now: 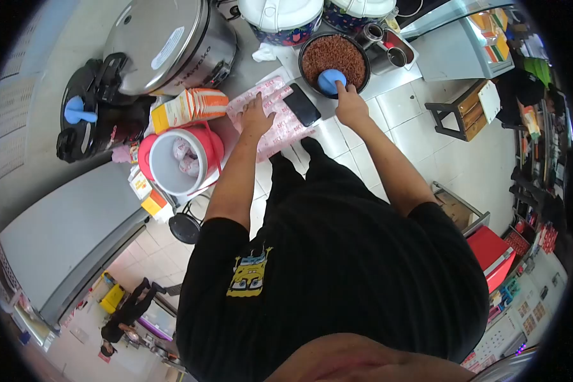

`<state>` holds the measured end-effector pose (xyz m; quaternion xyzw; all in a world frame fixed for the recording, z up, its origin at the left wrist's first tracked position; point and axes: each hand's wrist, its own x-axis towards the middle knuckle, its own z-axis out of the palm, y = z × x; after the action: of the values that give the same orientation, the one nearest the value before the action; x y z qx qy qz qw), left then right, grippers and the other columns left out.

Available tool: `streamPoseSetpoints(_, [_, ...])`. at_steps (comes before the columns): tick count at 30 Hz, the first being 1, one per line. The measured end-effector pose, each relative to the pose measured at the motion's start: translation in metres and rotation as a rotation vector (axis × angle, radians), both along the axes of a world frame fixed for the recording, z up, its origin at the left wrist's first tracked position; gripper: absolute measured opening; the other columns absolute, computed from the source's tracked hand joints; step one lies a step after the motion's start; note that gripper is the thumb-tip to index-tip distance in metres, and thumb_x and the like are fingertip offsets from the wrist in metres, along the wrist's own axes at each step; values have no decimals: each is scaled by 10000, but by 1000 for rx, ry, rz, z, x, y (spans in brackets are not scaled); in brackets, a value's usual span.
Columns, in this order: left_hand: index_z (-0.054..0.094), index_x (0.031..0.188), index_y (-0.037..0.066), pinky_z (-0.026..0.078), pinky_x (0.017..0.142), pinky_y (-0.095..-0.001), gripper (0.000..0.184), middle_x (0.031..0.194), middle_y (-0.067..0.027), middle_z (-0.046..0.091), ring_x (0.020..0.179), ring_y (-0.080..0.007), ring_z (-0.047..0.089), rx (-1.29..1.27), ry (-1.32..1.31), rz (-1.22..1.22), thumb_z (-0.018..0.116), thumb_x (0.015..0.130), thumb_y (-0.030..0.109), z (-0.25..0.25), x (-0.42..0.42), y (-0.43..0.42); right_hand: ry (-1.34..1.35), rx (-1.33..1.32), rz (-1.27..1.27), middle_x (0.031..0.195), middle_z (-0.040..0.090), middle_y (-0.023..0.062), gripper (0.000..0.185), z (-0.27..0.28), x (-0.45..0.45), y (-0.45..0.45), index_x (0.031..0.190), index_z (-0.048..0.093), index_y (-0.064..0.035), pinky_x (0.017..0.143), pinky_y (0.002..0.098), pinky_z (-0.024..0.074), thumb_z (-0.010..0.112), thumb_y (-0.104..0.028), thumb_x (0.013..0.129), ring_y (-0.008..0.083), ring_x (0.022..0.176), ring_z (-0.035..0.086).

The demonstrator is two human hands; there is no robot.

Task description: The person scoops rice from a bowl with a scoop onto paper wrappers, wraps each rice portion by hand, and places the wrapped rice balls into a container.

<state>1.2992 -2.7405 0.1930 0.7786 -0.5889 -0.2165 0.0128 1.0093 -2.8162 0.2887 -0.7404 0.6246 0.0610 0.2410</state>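
Observation:
My right hand [350, 105] is closed on the handle of a blue scoop [331, 81], whose bowl rests on reddish-brown grains in a round black bowl [335, 56]. My left hand [255, 116] lies with fingers spread on pink-and-white printed paper [282, 129] at the counter's edge. A black phone [302, 105] sits on the paper, between my two hands. Left of my left hand stands a red bucket with a pale inside [172, 167], holding several wrapped bundles. Behind it is an orange-and-white carton [191, 108].
A large steel cooker [162, 44] fills the back left, beside a black appliance [102, 114] with another blue scoop. Patterned white-lidded containers [281, 18] and metal cups [388, 60] stand at the back. A wooden stool [458, 114] is right. Another person [127, 318] stands lower left.

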Motion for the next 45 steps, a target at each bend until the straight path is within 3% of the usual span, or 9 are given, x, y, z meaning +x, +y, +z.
streamPoseSetpoints(4, [484,1441,148,353,1068,-621,711,1425,-147,522,1311,-367,497,300,-39,-140,732,823,397,3,1,-27,46,25,-38,1297,531,258,634,11,15,-7,1463,409,-99,931,503,541,604,-97,860,445,1116,640])
streamPoseSetpoints(15, [602,1237,207,330,945,-477,428,1294,-81,554,1199,-265,485,-314,-231,48,651,817,133,-3,30,-29,209,-11,-159,1254,597,233,481,26,50,-17,1413,507,-172,922,506,540,513,-144,933,417,1119,652])
streamPoseSetpoints(21, [658,1018,50,581,736,-451,176,1038,-192,690,925,-372,704,-119,26,-109,631,883,159,-24,40,-37,255,-102,-290,1048,700,232,323,75,51,-35,1255,579,-139,850,525,553,537,-260,958,422,998,691])
streamPoseSetpoints(29, [531,1368,68,419,1015,-615,577,1555,-221,314,1439,-441,278,-52,2,-111,697,870,309,-17,10,4,330,-185,-145,963,719,231,300,104,-26,-78,1074,633,-62,747,518,571,542,-337,996,405,899,718])
streamPoseSetpoints(31, [574,1335,57,435,1020,-567,544,1478,-212,449,1354,-400,438,-108,-63,-75,724,867,290,-14,-3,-6,318,-156,-134,986,713,223,253,91,-39,-87,1034,625,-22,730,490,584,533,-253,986,388,879,725])
streamPoseSetpoints(33, [615,1281,26,523,919,-469,479,1292,-219,617,1175,-349,620,-209,383,-15,727,876,256,-8,-14,-21,273,-247,-9,1038,698,211,205,80,-41,-84,1030,617,-5,718,465,596,536,-177,954,371,872,730])
streamPoseSetpoints(34, [659,1194,-15,571,770,-376,386,1000,-198,725,872,-290,730,-235,562,65,721,894,222,-6,-28,-32,265,-247,42,1071,675,205,207,77,-41,-86,1058,614,13,696,442,605,535,-125,926,358,861,734])
streamPoseSetpoints(37, [656,1171,-38,575,647,-295,332,924,-166,727,738,-223,733,-123,923,335,690,941,199,11,-70,-62,298,-256,39,1038,659,190,236,81,-46,-93,1147,576,-10,684,443,602,515,-135,957,357,850,725])
streamPoseSetpoints(45, [627,1007,-62,603,651,-302,151,904,-134,679,731,-190,697,-17,926,635,682,936,59,21,-107,-105,377,-475,150,916,637,175,379,13,-36,-99,1227,595,78,497,379,579,574,-113,900,292,670,716])
